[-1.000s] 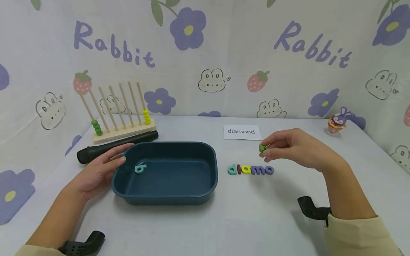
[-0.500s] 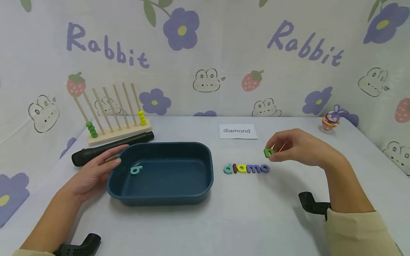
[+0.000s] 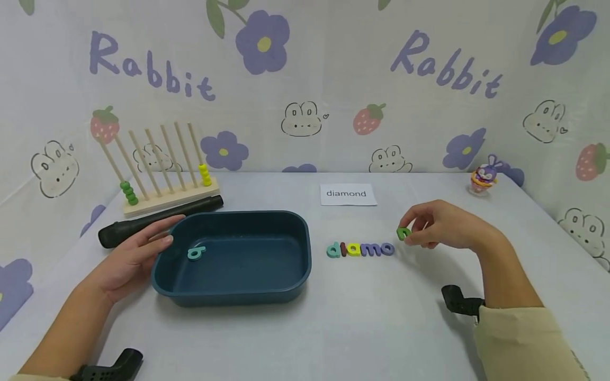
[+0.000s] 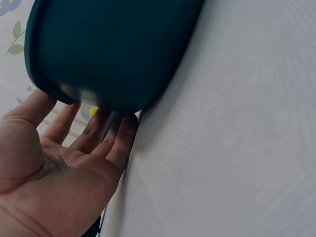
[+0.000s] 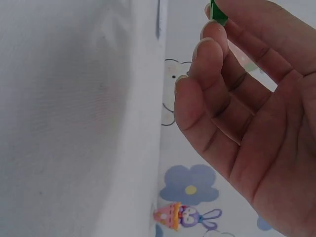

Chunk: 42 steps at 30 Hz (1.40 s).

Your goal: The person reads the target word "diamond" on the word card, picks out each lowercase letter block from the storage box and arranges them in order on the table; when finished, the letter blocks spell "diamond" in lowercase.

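Observation:
My right hand [image 3: 445,225] pinches a green letter n [image 3: 403,234] between thumb and fingertips, a little above the table and just right of a row of letters. That row [image 3: 360,250] reads d, i, a, m, o in teal, dark red, yellow and purple. In the right wrist view only a green edge [image 5: 217,14] of the letter shows at the fingertips. Fingers extended, my left hand [image 3: 121,267] touches the left end of a dark blue tray [image 3: 233,299]. A teal letter [image 3: 195,253] lies inside the tray at its left.
Behind the row lies a white card [image 3: 348,194] printed "diamond". A black microphone [image 3: 159,219] rests behind the tray, before a wooden bead rack [image 3: 171,200] with green and yellow beads. A small purple rabbit figure [image 3: 483,177] stands at the back right.
My right hand has moved the green n slightly right and lower, turning it so its shape faces the head camera. The left hand stays at the tray. The head view has shifted a little.

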Each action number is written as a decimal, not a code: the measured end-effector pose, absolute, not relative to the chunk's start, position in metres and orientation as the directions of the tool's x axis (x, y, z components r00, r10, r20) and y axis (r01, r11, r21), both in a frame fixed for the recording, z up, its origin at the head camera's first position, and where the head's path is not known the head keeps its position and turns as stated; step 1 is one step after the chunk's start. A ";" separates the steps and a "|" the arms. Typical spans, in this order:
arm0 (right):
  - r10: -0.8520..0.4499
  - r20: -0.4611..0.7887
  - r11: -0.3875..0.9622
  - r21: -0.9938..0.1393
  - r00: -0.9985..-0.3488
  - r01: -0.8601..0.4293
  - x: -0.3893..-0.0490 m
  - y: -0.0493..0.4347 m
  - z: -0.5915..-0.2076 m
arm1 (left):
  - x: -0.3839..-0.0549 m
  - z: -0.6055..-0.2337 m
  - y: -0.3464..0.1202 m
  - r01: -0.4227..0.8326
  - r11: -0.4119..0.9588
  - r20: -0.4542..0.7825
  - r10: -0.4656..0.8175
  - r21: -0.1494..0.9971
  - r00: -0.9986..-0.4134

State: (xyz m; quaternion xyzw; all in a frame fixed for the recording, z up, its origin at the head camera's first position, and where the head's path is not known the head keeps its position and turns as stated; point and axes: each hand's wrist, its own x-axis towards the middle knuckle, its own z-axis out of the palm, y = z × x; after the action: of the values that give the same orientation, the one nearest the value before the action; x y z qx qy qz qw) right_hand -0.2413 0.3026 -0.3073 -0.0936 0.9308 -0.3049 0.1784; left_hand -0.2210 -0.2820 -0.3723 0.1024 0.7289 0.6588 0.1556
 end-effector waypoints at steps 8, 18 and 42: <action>-0.278 -0.345 0.809 -0.587 -0.897 -0.025 -0.247 0.308 -0.323 | -0.220 -0.372 -0.281 -0.053 0.110 -0.088 0.349 0.993 -0.933; -0.285 -0.353 0.817 -0.576 -0.891 -0.034 -0.251 0.305 -0.334 | -0.220 -0.371 -0.281 -0.061 0.124 -0.100 0.346 0.990 -0.933; -0.268 -0.373 0.835 -0.549 -0.889 -0.022 -0.252 0.301 -0.335 | -0.219 -0.371 -0.280 -0.057 0.103 -0.090 0.355 0.993 -0.930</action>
State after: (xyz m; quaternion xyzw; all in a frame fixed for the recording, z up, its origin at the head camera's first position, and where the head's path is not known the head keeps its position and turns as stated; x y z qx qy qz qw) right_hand -0.2517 0.3010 -0.3351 -0.0776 0.9317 -0.2761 0.2229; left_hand -0.2192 -0.2800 -0.3707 0.1027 0.7261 0.6618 0.1557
